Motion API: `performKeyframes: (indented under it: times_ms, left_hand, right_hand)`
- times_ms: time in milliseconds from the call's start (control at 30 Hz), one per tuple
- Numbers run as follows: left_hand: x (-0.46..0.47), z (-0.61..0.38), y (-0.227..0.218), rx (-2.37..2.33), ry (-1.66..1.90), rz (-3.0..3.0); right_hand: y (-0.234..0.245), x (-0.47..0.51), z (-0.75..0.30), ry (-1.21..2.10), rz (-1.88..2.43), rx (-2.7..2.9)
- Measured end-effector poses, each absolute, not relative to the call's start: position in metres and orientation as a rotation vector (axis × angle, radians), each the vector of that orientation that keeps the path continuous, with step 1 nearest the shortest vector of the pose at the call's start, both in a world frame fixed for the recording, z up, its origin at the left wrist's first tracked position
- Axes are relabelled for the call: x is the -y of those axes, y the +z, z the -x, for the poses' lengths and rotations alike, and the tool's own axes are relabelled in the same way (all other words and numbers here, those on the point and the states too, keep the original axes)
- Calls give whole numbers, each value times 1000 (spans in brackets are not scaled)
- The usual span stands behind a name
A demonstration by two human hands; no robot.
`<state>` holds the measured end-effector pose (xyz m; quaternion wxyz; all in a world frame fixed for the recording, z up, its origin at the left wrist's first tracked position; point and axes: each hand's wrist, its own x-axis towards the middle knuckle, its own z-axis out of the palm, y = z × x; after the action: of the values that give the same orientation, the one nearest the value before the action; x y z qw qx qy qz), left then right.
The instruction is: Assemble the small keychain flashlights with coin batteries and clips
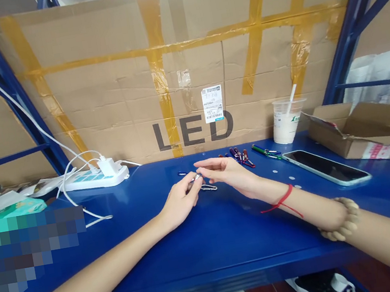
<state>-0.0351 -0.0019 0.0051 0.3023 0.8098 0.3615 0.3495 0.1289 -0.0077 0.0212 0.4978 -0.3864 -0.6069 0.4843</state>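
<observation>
My left hand (181, 199) rests on the blue table (211, 243), its fingers pinched round a small silver metal clip (196, 178). My right hand (227, 170) hovers just right of it, palm turned up, fingers stretched toward the left hand and nearly touching the clip. Another silver carabiner-like clip (208, 187) lies on the table below the fingertips. A blue clip (182, 173) lies just behind the left hand. A red string and a bead bracelet sit on my right wrist.
Red clips (241, 156) and green clips (266, 151) lie behind my right hand. A phone (325, 166) lies face up at right, by a plastic cup with a straw (287, 120) and an open cardboard box (365, 135). A white power strip (96, 177) with cables sits at left. A taped cardboard sheet stands behind.
</observation>
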Motion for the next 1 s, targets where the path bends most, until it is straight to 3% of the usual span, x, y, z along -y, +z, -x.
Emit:
performKeyframes:
  times_ms: [133, 367, 533, 833, 1000]
  left_hand:
    - [-3, 34, 4, -939, 958, -1971]
    - [-8, 36, 3, -1007, 1071, -1850]
    - [-8, 34, 2, -989, 1050, -1807]
    - [-2, 31, 4, -1046, 1072, -1856]
    - [-7, 33, -1, -1008, 1105, -1904]
  right_hand:
    - [18, 5, -130, 1008, 947, 1569]
    - [18, -1, -138, -217, 732, 2106]
    - [23, 3, -144, -671, 746, 2161]
    - [9, 0, -132, -939, 733, 2272]
    - [11, 0, -134, -721, 713, 2214]
